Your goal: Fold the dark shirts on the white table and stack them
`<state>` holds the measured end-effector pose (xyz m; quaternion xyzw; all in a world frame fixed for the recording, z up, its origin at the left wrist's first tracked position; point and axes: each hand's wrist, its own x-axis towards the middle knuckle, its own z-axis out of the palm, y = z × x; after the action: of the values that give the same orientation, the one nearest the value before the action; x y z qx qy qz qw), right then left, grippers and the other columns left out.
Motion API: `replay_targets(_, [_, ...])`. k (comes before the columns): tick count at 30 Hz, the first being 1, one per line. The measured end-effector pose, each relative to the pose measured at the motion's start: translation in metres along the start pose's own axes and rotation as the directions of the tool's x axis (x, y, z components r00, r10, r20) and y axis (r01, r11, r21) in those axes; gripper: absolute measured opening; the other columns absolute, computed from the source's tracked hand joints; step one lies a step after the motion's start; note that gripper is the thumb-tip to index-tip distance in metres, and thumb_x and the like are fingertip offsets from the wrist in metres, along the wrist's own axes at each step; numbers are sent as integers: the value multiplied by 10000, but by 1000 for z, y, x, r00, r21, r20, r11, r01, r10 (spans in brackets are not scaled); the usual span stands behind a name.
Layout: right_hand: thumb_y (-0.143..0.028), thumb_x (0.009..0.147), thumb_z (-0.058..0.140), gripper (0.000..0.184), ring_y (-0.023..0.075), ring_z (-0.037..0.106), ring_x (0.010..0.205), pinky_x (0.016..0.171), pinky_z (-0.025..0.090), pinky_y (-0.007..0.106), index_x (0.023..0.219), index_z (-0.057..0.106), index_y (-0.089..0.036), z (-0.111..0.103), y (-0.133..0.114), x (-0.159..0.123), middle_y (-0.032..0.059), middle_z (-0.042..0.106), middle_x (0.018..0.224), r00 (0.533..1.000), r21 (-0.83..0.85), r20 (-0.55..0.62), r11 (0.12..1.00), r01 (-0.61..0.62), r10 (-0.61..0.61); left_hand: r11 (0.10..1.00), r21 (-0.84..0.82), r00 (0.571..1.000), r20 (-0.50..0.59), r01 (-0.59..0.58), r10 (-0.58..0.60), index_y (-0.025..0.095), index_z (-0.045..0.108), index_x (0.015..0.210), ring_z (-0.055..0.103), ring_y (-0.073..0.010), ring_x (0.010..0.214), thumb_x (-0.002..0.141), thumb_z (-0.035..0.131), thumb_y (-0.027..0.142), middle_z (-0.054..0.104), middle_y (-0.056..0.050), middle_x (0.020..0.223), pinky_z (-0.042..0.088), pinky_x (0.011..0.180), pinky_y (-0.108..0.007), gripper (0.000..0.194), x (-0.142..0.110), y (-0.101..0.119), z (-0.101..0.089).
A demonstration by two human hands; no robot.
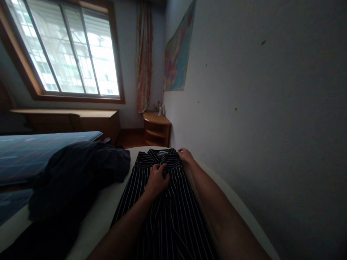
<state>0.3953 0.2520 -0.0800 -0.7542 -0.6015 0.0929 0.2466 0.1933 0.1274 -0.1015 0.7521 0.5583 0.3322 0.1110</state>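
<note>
A black shirt (176, 202) with thin white stripes lies front up, its collar at the far end and its lower part running towards me. My left hand (157, 180) is on the shirt's front just below the collar, fingers bent against the cloth and the thumb a little apart from them. At the shirt's right shoulder edge, my right hand (185, 156) has its fingers closed on the fabric. A pale label (162, 153) shows inside the neck. My forearms cover parts of both sides of the shirt.
The shirt lies on a pale rounded table (244, 209) beside a wall. A dark heap of clothing (84, 173) is at the left, against a bed with a blue checked cover (48, 144). Farther off stand a corner shelf (155, 118) and a low wooden cabinet (94, 113).
</note>
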Motion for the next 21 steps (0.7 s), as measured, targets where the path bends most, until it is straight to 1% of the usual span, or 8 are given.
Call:
replay_targets(3, [-300,909,533,242,171,665,1018,844,458,227,1058,703,-214,2,-1,2,55,728,1110,1000,17,-2,1000,11,-11,998,38,999,18,43,-43,184,596,1321,517,-283,1196,854,563,298,611,-127,1180,412,1057,-402,482,0,4,-3])
replay_targets(7, [-225,916,476,315,171,663,999,844,468,246,1176,649,-188,-1,-2,2,80,717,1116,999,7,-40,1000,-19,20,999,0,997,71,-36,36,169,602,1310,523,-266,1212,871,535,246,659,-100,1209,377,1098,-397,451,3,1,-3])
replay_targets(10, [-182,918,434,386,165,641,1034,874,460,259,1265,600,-213,-3,-7,-2,71,695,1167,998,-6,-51,1000,24,-24,997,-33,994,80,-76,78,147,577,1336,521,-241,1241,864,532,199,649,-82,1274,379,1109,-359,477,7,-5,1])
replay_targets(12, [-234,936,432,368,171,615,1082,907,447,278,1257,612,-259,-5,-14,-6,44,685,1197,995,-14,-28,995,95,-96,995,-48,992,81,-89,92,116,547,1362,504,-231,1275,857,531,177,638,-87,1303,366,1124,-342,509,8,-9,5])
replay_targets(15, [-417,934,487,323,206,560,1167,971,412,339,1191,658,-322,-6,-27,-16,6,687,1196,975,-34,41,975,219,-218,993,-65,991,80,-103,108,97,519,1383,470,-210,1325,858,513,152,611,-91,1349,333,1149,-326,528,10,-12,8])
replay_targets(17, [-516,910,513,337,232,508,1228,1013,371,381,1137,687,-338,-6,-33,-22,2,684,1195,954,-52,90,955,291,-285,991,-73,990,82,-109,115,91,504,1392,476,-205,1326,868,514,172,596,-102,1368,330,1149,-322,531,10,-11,7])
replay_targets(19, [-552,887,541,344,256,473,1255,1027,345,408,1075,713,-321,-5,-37,-28,18,680,1191,937,-74,127,939,335,-324,991,-75,990,81,-113,119,89,489,1400,505,-212,1299,873,540,224,594,-116,1368,350,1129,-318,546,8,-6,3])
replay_targets(21, [-515,864,590,310,275,466,1250,1019,340,420,1014,724,-278,-4,-39,-32,46,678,1182,933,-102,145,933,344,-329,993,-44,991,71,-108,111,119,488,1397,534,-226,1261,866,572,281,613,-106,1343,375,1098,-327,562,5,1,-3])
